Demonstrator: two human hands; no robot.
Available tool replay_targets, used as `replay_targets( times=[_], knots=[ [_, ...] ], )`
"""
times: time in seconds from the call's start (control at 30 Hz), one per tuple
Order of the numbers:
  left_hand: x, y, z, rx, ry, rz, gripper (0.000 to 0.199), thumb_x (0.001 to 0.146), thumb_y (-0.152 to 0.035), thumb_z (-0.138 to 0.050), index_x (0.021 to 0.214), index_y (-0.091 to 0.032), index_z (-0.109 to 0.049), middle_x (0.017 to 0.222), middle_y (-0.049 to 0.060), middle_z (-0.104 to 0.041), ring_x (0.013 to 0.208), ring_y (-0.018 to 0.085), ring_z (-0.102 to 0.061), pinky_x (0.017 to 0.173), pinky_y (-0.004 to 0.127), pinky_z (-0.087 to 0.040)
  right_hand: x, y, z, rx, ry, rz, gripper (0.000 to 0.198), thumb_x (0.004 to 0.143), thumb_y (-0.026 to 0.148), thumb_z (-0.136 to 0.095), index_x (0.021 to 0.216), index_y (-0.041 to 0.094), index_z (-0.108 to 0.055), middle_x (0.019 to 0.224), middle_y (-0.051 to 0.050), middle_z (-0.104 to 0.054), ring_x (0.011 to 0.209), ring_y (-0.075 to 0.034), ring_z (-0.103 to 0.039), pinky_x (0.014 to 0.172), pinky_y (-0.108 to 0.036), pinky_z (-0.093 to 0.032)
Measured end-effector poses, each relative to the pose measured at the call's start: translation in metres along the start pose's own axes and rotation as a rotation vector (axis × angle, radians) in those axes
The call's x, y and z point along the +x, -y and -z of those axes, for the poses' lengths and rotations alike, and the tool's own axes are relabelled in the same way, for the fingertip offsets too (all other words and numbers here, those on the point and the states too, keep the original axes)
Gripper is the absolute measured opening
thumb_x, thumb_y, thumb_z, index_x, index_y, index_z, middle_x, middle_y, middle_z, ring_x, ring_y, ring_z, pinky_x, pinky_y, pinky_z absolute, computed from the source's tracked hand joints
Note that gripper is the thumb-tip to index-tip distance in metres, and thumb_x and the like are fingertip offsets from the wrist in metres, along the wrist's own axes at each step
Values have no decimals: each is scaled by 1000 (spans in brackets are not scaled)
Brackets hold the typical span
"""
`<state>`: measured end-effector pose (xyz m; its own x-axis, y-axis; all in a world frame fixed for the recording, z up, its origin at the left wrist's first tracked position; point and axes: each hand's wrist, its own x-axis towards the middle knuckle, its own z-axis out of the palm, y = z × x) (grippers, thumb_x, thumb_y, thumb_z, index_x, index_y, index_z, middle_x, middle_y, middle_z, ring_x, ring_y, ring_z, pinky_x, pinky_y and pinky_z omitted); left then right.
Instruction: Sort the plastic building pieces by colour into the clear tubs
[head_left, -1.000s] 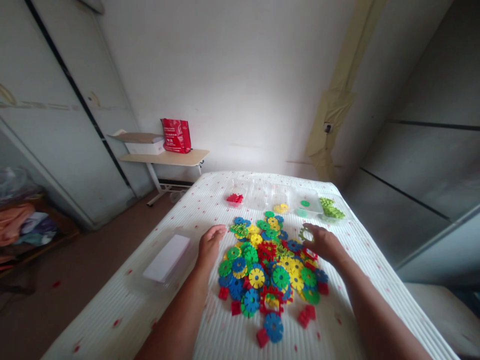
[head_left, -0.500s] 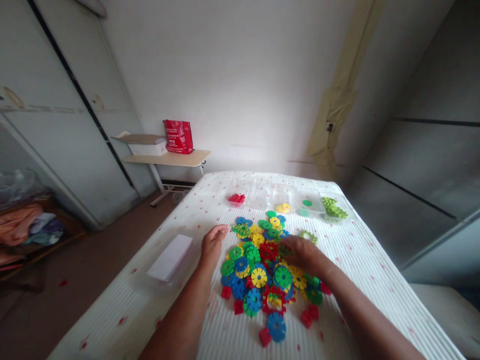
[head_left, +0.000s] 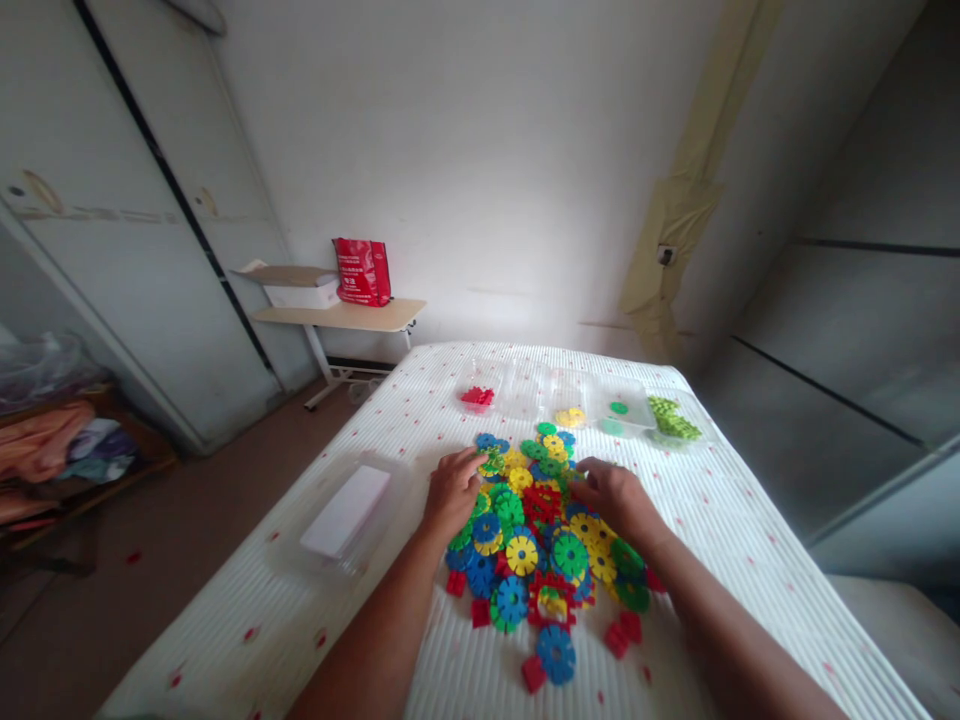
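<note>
A heap of slotted plastic discs [head_left: 521,553] in blue, green and yellow lies before me, with red square toothed pieces [head_left: 541,505] among them. My left hand [head_left: 454,490] is at the heap's far left edge, thumb and forefinger apart, fingertips against a light green toothed piece [head_left: 492,461]. On the opposite side, my right hand [head_left: 619,498] has its fingers bent around another light green piece [head_left: 574,488], which they partly cover. Small red blocks [head_left: 480,613] lie along the near edge.
Clear plastic boxes stand along the back: red pieces [head_left: 478,398], yellow discs [head_left: 570,417], a green disc [head_left: 619,408] and light green pieces [head_left: 675,420]. A clear tray with a white block [head_left: 347,512] sits left. A side table [head_left: 337,316] bears a red bag [head_left: 362,272].
My left hand has moved right and forward to the light green piece at the heap's edge. My right hand has shifted slightly right, covering the light green ring beside the heap.
</note>
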<state>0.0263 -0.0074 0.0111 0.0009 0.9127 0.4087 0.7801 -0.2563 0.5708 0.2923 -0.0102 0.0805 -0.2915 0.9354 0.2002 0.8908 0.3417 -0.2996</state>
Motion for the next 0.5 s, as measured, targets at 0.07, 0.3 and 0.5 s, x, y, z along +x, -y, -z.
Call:
replay_targets(
  times=[0.07, 0.3, 0.5],
  knots=[
    [0, 0, 0, 13, -1, -2, 38, 76, -9, -47, 106, -24, -64, 115, 4, -60, 108, 20, -49, 98, 38, -37, 1, 2, -3, -71, 30, -12, 22, 84, 30, -44, 85, 19, -63, 68, -4, -67, 63, -16, -62, 56, -22, -40],
    [0, -1, 1, 45, -5, 40, 35, 76, -16, -53, 111, -19, -60, 97, 5, -64, 93, 19, -54, 88, 34, -42, 2, -16, 9, 23, -1, 241, 36, 74, 9, -43, 97, 22, -66, 98, -4, -68, 91, -17, -61, 79, -28, -47],
    [0, -5, 1, 129, 56, 72, 32, 74, -20, -56, 106, -20, -62, 94, 5, -62, 91, 19, -52, 84, 32, -41, 4, -19, -1, 59, 71, 368, 48, 70, 3, -44, 109, 23, -64, 100, -5, -67, 94, -19, -58, 82, -30, -47]
  ],
)
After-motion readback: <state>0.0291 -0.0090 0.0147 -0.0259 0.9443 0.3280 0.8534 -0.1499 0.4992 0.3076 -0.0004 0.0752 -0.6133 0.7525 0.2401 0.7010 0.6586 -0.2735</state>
